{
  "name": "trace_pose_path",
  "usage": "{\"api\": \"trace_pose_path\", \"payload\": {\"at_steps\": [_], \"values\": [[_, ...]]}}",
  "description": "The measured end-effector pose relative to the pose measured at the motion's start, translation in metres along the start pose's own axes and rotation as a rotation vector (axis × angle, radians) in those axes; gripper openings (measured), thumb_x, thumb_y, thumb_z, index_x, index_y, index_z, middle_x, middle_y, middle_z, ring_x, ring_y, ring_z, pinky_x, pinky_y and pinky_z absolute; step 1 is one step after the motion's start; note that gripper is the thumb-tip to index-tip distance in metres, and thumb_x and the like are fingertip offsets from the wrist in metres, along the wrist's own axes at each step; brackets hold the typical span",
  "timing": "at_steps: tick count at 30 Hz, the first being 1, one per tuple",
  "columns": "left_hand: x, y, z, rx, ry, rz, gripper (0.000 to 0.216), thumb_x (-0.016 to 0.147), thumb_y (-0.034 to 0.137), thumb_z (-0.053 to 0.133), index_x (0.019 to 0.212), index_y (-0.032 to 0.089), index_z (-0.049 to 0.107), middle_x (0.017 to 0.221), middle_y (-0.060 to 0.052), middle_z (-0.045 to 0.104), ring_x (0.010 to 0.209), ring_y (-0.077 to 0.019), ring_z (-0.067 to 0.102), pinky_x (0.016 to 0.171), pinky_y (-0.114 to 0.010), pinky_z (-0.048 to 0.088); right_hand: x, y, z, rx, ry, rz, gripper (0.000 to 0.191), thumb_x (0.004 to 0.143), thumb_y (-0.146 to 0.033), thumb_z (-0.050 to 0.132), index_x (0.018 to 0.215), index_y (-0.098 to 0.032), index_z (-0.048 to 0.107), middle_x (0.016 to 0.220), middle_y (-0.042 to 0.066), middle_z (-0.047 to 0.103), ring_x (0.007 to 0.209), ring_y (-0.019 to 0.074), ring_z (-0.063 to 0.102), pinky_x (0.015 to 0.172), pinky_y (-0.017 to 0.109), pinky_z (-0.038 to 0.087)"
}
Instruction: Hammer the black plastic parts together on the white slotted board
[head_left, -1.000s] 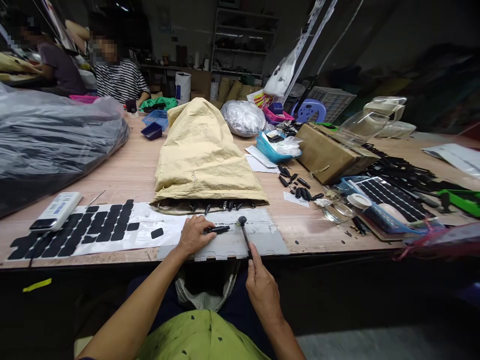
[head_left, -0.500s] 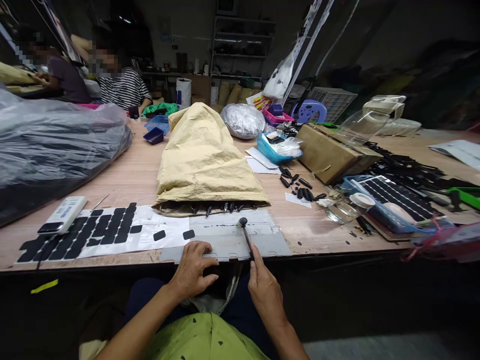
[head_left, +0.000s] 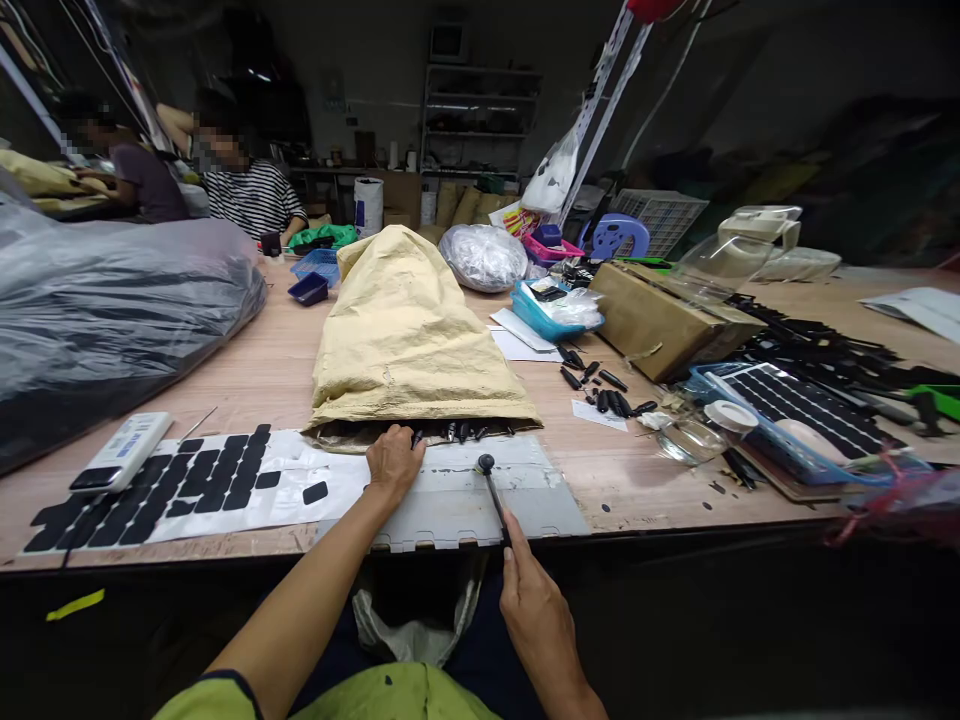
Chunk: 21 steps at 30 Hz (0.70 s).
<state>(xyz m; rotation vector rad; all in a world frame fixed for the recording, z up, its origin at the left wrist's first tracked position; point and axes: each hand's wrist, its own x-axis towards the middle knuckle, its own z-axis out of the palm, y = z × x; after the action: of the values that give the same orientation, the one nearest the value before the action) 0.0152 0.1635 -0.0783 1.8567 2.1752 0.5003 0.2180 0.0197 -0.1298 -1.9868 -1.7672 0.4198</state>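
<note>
At the mouth of the pale yellow sack [head_left: 416, 340], my left hand [head_left: 395, 462] reaches forward with its fingers bent together. Its fingertips are partly hidden at the sack's lower edge, beside a small black part [head_left: 418, 438]. Several more black parts [head_left: 463, 431] stick out of the opening. My right hand [head_left: 536, 590] grips the dark handle of a slim metal tool [head_left: 493, 490] with a round black head. That head rests on or just over the grey sheet [head_left: 442, 490] at the table edge; contact is unclear. My left wrist crosses the white backing sheet's [head_left: 292, 455] right end.
Black rounded stickers [head_left: 202, 470] lie left, with a white device [head_left: 124, 450] on them. A large plastic bag [head_left: 127, 320] fills the far left. Loose black parts [head_left: 611, 400], a cardboard box [head_left: 667, 315] and a blue basket [head_left: 810, 470] stand right. Two people sit at the back left.
My left hand has moved forward from the table edge to the sack's mouth, covering the sticker nearest the grey sheet. My right hand still holds the tool in nearly the same place. The view has tilted slightly up.
</note>
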Motion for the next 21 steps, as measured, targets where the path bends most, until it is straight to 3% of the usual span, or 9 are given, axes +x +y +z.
{"api": "trace_pose_path", "payload": {"at_steps": [4,10,21], "values": [[-0.015,-0.013,0.001,-0.041,0.011,0.031,0.02,0.087,0.032,0.058,0.096,0.02,0.071,0.093,-0.005,0.066,0.087,-0.0218,0.062,0.071,-0.031,0.043,0.001,0.002,0.001,-0.008,-0.001,-0.01,0.051,0.098,-0.03,0.029,0.147,-0.028,0.042,0.132,0.002,0.063,0.103,0.0199,0.07,0.069,0.025,0.057],[-0.048,-0.038,0.005,-0.19,0.043,0.262,0.017,0.079,0.025,0.067,0.095,0.02,0.072,0.09,-0.004,0.064,0.089,-0.0212,0.058,0.079,-0.033,0.044,0.0,0.001,0.0,-0.03,-0.005,-0.008,0.051,0.099,-0.032,0.027,0.147,-0.029,0.041,0.132,0.002,0.063,0.103,0.0203,0.07,0.069,0.026,0.058],[-0.043,-0.043,0.007,-0.257,-0.038,0.285,0.017,0.081,0.027,0.069,0.097,0.025,0.074,0.09,-0.003,0.063,0.094,-0.022,0.056,0.082,-0.036,0.039,0.0,0.005,0.003,-0.024,-0.006,-0.007,0.051,0.098,-0.034,0.027,0.148,-0.029,0.041,0.134,0.003,0.061,0.105,0.0216,0.069,0.071,0.028,0.059]]}}
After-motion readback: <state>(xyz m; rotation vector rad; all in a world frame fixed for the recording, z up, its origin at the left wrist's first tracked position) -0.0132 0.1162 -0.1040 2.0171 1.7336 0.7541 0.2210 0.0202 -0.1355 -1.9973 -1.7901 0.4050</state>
